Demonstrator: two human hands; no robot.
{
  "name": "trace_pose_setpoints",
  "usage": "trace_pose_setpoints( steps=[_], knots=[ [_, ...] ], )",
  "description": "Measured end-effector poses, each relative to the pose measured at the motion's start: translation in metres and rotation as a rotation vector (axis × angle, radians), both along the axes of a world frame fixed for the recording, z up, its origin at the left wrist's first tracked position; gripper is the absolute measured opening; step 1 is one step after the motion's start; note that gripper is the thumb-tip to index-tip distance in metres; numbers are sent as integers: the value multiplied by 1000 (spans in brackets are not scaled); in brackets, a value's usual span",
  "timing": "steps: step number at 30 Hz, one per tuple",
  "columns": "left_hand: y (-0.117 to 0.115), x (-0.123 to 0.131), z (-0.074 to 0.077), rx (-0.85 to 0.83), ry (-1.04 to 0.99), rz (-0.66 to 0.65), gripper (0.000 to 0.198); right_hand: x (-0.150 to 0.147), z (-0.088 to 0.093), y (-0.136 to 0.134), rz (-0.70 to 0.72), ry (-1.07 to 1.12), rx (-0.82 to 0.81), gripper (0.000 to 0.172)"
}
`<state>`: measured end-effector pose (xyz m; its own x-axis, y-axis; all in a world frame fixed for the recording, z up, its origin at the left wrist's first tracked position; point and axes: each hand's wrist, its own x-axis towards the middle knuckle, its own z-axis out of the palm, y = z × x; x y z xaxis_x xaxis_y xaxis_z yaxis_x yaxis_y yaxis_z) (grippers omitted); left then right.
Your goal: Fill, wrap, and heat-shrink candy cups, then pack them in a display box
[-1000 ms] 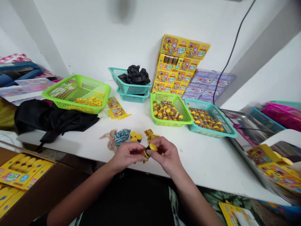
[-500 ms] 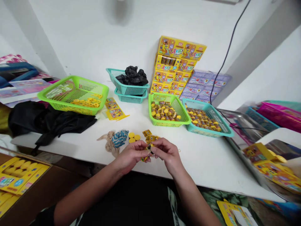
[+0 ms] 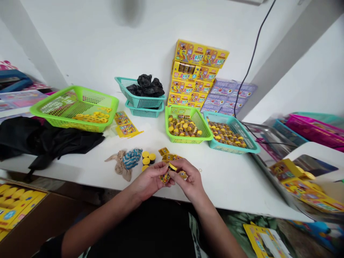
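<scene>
Both hands meet over the front of the table around a small dark jar with a yellow lid (image 3: 172,166). My left hand (image 3: 150,181) pinches it from the left, fingers closed. My right hand (image 3: 189,178) grips it from the right, thumb on its side. A colourful printed label (image 3: 164,177) shows at the jar between the fingers; how far it sticks is unclear. Behind the hands lie several small yellow printed labels (image 3: 167,156). To their left stand several yellow-lidded jars (image 3: 146,161), beside a beige and blue-striped cloth (image 3: 130,159).
A green basket (image 3: 206,134) and a teal basket (image 3: 231,148) hold many labelled jars. Yellow boxes (image 3: 200,53) are stacked by the wall. At left are another green basket (image 3: 53,120) with yellow pieces and a black umbrella (image 3: 53,139). A black cable (image 3: 252,64) hangs at right.
The jar has tilted so its yellow lid now faces up, and more of the printed label shows by my left fingers. The camera view has shifted slightly right.
</scene>
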<state>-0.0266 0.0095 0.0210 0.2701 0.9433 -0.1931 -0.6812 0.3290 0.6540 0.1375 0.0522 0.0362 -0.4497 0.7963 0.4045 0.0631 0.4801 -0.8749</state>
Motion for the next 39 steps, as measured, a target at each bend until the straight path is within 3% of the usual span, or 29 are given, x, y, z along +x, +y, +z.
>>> trace_pose_setpoints(
  steps=[7, 10, 14, 17, 22, 25, 28, 34, 39],
  knots=[
    [3, 1, 1, -36, 28, -70, 24, 5, 7, 2, 11, -81, 0, 30],
    [6, 1, -2, -69, 68, -91, 28, 7, 10, 4, 36, -120, 62, 22],
    [11, 4, -1, -82, 30, -71, 32, 7, 5, 3, -138, -70, 190, 17],
    [17, 9, 5, -110, 2, -15, 23, 7, 0, 1, -268, -77, 308, 20],
    [25, 18, 13, -128, -19, 33, 20, 9, -9, 0, -321, -111, 310, 27],
    [28, 25, 12, -183, -84, 42, 19, 11, -14, -1, -391, -135, 420, 25],
    [32, 31, 12, -255, -109, 108, 12, 12, -16, -2, -382, -216, 516, 31],
    [36, 31, 13, -283, -142, 118, 7, 15, -20, -3, -343, -150, 452, 36],
    [35, 34, 14, -332, -188, 141, 7, 15, -25, -2, -371, -266, 664, 40]
  ],
)
